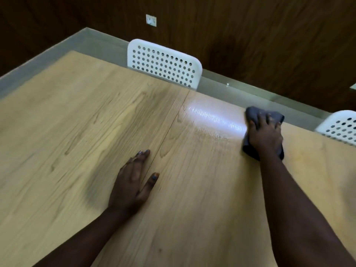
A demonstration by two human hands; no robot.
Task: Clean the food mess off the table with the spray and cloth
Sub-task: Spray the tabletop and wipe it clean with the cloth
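Nearest us, our left hand (133, 182) lies flat on the table (67, 122), fingers straight, holding nothing. Farther out, our right hand (264, 133) presses down on one gray cloth (252, 114), fingers curled over its bunched folds; this grip sits near the far table edge. Left of the grip a wet sheen (213, 117) glistens. We judge the cloth soft, light and limp, best held bunched under the palm. We count two white chairs (163, 63); no spray bottle shows.
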